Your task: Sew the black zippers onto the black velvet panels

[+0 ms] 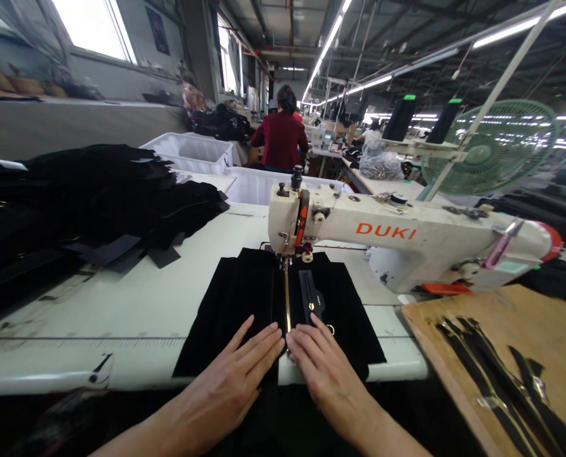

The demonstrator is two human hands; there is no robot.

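Note:
Black fabric [244,292] lies flat on the pale table under the head of a sewing machine [330,219]. A gold-toothed zipper [287,295] runs down its middle, with its far end beneath the needle area. On the fabric's left side, beside the zipper, my left hand [244,365] rests flat with its fingers stretched out and the thumb apart. My right hand [323,362] lies on the right side, its fingertips close to the zipper's near end. Just beyond that hand are a dark patch with a gold fitting [309,295] and a gold ring [331,329].
Stacked black fabric pieces [106,197] cover the table's left. Several loose zippers [492,381] lie on a brown board [420,317] at the right. White bins [192,149] stand behind the machine. A green fan [487,149] and a person in dark red [281,139] are farther back.

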